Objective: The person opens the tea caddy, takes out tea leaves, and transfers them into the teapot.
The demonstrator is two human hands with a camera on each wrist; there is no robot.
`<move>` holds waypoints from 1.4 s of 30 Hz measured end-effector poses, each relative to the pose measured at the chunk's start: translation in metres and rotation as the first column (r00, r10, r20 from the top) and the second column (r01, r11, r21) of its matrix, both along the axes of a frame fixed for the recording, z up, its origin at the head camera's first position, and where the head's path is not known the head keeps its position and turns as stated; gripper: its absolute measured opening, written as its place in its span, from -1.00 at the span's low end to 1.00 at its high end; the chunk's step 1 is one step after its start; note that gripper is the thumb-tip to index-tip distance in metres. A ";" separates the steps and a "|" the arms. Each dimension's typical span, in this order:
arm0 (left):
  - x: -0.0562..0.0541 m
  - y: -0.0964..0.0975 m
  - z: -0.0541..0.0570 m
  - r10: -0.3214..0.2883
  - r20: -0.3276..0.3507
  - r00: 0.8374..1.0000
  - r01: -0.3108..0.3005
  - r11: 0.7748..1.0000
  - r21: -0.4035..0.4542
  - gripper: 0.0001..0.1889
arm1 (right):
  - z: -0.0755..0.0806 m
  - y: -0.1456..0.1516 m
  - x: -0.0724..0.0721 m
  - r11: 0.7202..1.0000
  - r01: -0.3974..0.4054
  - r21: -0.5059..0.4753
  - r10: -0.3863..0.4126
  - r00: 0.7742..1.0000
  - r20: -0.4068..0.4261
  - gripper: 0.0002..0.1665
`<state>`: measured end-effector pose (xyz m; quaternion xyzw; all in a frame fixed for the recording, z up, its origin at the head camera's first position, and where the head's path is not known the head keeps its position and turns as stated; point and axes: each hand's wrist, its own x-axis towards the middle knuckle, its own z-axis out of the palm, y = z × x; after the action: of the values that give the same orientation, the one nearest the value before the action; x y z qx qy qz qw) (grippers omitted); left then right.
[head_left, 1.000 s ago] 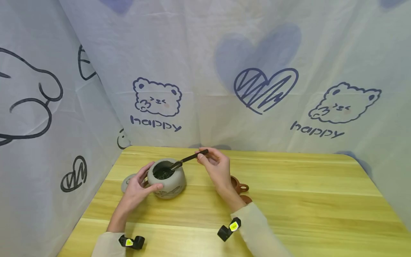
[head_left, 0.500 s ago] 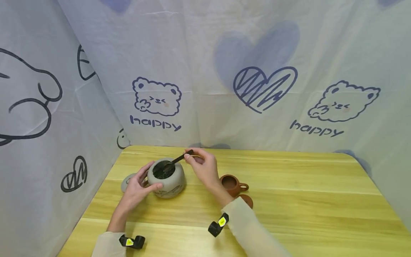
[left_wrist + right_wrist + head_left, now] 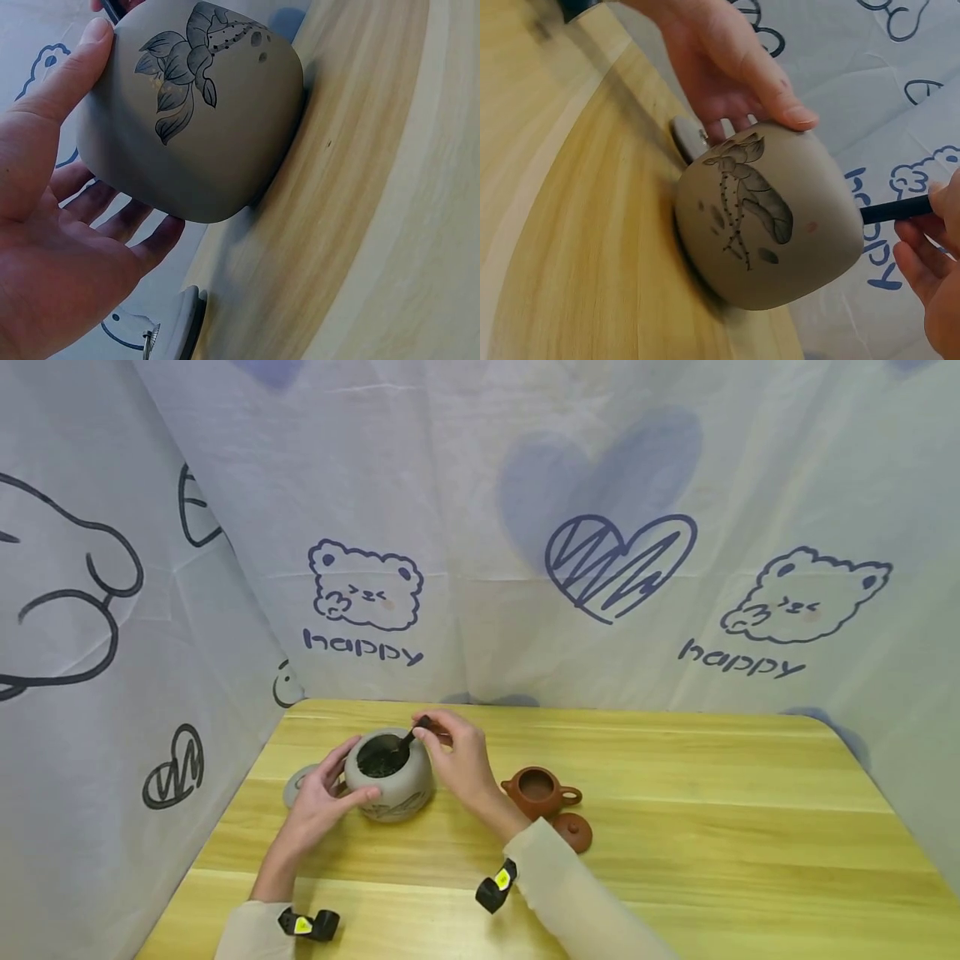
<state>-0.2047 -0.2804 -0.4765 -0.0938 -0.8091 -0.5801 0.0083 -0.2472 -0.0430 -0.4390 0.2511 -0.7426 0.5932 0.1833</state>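
A round grey jar (image 3: 401, 789) with a dark lotus drawing stands on the table, dark tea leaves (image 3: 381, 766) inside it. My left hand (image 3: 318, 797) grips its left side, thumb across the front near the rim and fingers round the back. Above the jar's right rim, my right hand (image 3: 457, 756) pinches the black handle of a scoop (image 3: 413, 736). The scoop's lower end dips into the jar and its tip is hard to make out. In the right wrist view the dark handle (image 3: 895, 210) runs from the jar's mouth to my fingertips.
The jar's grey lid (image 3: 297, 785) lies on the wooden table (image 3: 712, 827), left of the jar behind my left hand. Right of my right forearm stands an uncovered reddish-brown clay teapot (image 3: 553, 802), with its round lid (image 3: 573, 833) in front. Printed cloth (image 3: 480, 635) hangs behind and to the left.
My right hand has moved left and slightly down with the scoop, which now reaches deeper into the jar and stands steeper. The teapot has come into fuller view. My left hand has stayed put.
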 end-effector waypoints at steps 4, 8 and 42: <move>0.000 0.000 0.000 -0.001 0.008 1.000 0.001 1.000 0.008 -0.07 | -0.004 -0.002 -0.002 0.997 -0.012 0.076 0.016 0.999 -0.052 -0.81; -0.001 0.000 -0.001 -0.010 0.011 1.000 0.010 1.000 0.023 -0.06 | -0.004 -0.001 -0.003 0.990 -0.013 0.137 0.025 0.996 -0.080 -0.85; -0.001 -0.003 -0.004 -0.017 0.016 1.000 0.016 0.998 0.059 -0.06 | -0.008 -0.003 -0.005 0.956 -0.077 0.282 0.070 0.997 0.035 -0.81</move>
<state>-0.2055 -0.2831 -0.4803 -0.0957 -0.7909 -0.6044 -0.0005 -0.2523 -0.0459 -0.4472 0.2949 -0.8121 0.4904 0.1144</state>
